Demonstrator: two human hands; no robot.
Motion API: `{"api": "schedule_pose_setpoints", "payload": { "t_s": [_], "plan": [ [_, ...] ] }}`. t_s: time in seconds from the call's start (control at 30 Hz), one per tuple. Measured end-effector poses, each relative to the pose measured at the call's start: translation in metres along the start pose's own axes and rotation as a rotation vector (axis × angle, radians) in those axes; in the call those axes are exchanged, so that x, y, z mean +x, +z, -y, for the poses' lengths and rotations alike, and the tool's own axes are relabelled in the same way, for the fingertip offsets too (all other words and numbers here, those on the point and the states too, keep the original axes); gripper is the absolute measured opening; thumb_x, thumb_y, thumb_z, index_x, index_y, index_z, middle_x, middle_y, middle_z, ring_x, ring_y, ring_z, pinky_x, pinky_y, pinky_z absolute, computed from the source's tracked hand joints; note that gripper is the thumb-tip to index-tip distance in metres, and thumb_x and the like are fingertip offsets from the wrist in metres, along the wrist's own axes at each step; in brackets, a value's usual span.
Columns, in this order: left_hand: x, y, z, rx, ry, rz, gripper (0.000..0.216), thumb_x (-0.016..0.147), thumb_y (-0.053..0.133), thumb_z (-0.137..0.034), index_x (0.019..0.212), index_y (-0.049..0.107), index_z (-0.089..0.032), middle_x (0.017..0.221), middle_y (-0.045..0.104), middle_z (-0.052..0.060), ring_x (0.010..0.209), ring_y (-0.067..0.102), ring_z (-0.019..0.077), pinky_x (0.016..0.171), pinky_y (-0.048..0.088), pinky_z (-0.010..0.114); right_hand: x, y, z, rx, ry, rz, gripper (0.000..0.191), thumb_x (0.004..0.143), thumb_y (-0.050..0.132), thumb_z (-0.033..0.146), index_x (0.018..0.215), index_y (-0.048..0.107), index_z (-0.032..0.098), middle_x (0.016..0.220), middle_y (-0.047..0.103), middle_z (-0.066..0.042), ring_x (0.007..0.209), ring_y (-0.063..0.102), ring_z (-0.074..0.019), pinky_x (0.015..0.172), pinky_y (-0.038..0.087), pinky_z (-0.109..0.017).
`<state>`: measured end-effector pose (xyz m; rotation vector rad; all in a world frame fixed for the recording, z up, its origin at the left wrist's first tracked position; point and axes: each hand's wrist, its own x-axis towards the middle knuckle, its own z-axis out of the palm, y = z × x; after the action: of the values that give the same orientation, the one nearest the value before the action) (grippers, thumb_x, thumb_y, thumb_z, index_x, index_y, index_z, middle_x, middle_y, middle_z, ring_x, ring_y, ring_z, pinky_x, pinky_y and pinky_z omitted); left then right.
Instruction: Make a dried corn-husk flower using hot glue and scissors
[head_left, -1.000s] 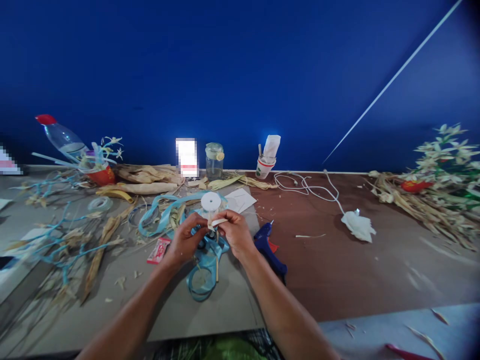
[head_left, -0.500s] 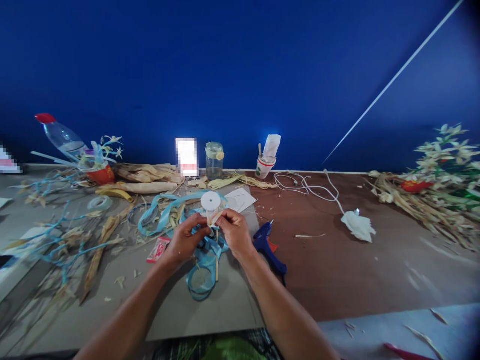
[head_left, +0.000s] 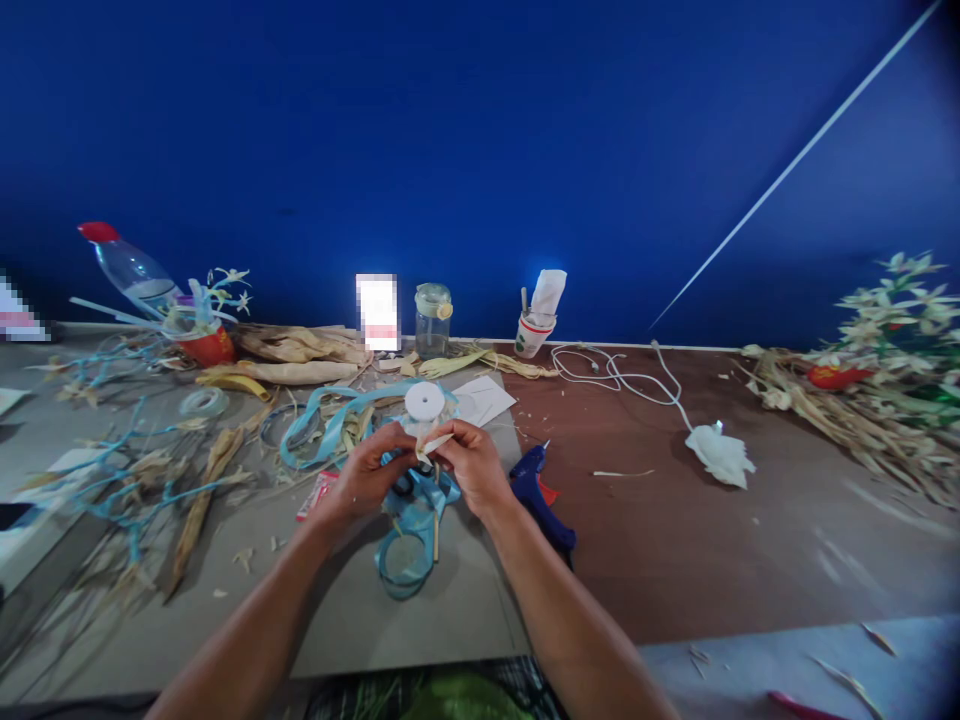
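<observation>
Right hand (head_left: 471,465): thumb and forefinger pinching a pale strip (head_left: 435,443), raised above the surface (head_left: 375,630), directly in front of the wearer. Left hand (head_left: 375,470): fingers drawn together at the strip's near end; whether they grip it too, I cannot tell.

Handling, my judgement: material this thin and papery would likely crease or split, so a light pinch, tips close together, wrists steady.

Just beyond the fingers, a white spool (head_left: 424,401), disc-faced with a dark centre hole. Below them, blue ribbon (head_left: 405,550), satiny, looping in flat coils. Beside the right forearm, a blue glue gun (head_left: 536,490), hard plastic, lying on its side. Left, a long dried husk (head_left: 210,485), brown, ridged. Farther back, paler husks (head_left: 300,345), heaped and wrinkled.
</observation>
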<state>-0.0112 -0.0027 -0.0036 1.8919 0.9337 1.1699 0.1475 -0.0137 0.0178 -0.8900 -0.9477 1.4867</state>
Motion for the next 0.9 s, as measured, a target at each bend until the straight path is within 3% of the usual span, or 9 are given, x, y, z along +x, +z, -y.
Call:
{"api": "schedule_pose_setpoints", "payload": {
  "t_s": [0.37, 0.9],
  "plan": [
    [0.001, -0.002, -0.007, 0.09, 0.006, 0.099, 0.014, 0.08, 0.055, -0.02, 0.076, 0.069, -0.019, 0.071, 0.054, 0.003, 0.071, 0.052, 0.0151, 0.066, 0.041, 0.027, 0.009, -0.011, 0.0, 0.231, 0.412, 0.122, 0.022, 0.052, 0.075, 0.028, 0.052, 0.058, 0.013, 0.045, 0.048, 0.004, 0.038, 0.027, -0.0023, 0.038, 0.013, -0.019],
    [0.001, -0.004, 0.012, 0.019, -0.021, 0.058, 0.011, 0.079, 0.058, -0.023, 0.077, 0.067, -0.018, 0.075, 0.059, 0.004, 0.078, 0.054, 0.0173, 0.075, 0.041, 0.031, 0.004, -0.005, 0.002, 0.057, 0.237, 0.046, 0.024, 0.058, 0.072, 0.037, 0.06, 0.065, 0.014, 0.053, 0.058, 0.002, 0.046, 0.038, -0.0057, 0.044, 0.021, -0.02]
  ]
}}
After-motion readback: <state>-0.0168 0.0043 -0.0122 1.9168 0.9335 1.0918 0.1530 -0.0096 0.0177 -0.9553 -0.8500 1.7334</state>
